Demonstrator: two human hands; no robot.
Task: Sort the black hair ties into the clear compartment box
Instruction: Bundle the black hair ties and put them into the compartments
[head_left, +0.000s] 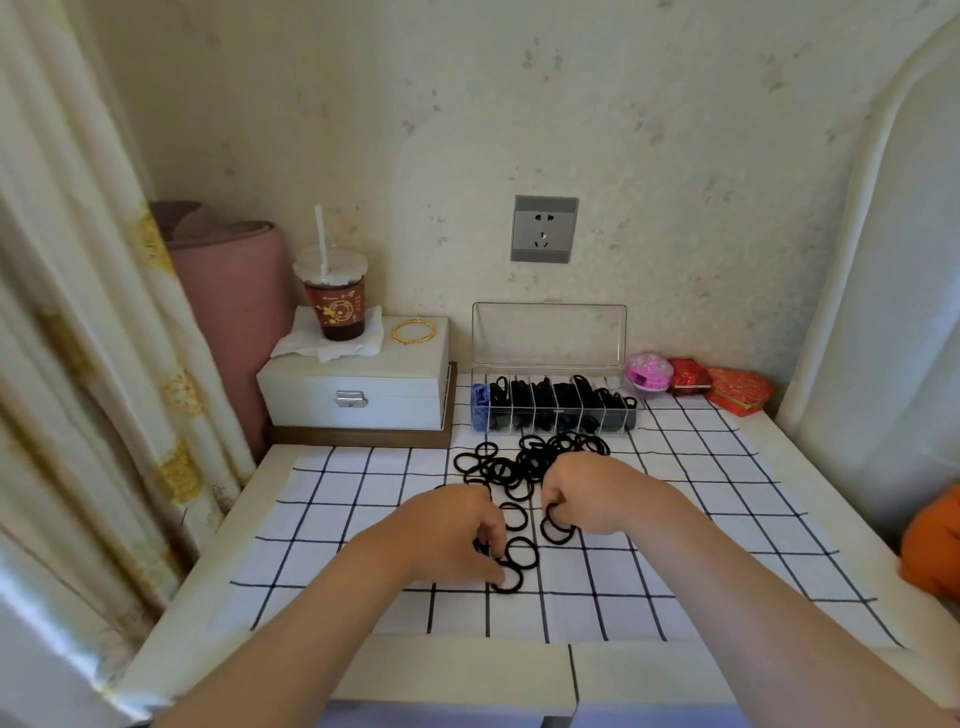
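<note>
Hands are working low over the checked cloth as I am watching through the head camera. A loose heap of black hair ties is lying on that cloth, spreading from just in front of the clear compartment box down toward me. The left hand is reaching into the nearest stragglers of the heap, its fingers curling downward and pinching a few of those ties against the thumb. The right hand is hovering just beside it, knuckles up, with its fingers folding under and hooking at least 1 tie, which is dangling from the fingertips and touching the cloth. The box is sitting at the far edge of the cloth with its lid standing upright behind it. Most of its compartments are already holding black ties, while the leftmost 1 is holding something blue. To the left of the box I am seeing a white jewellery case carrying a gold bangle and an iced drink cup on a napkin. To the right of the box a pink trinket and 2 red pouches are lining the wall, under a grey socket.
</note>
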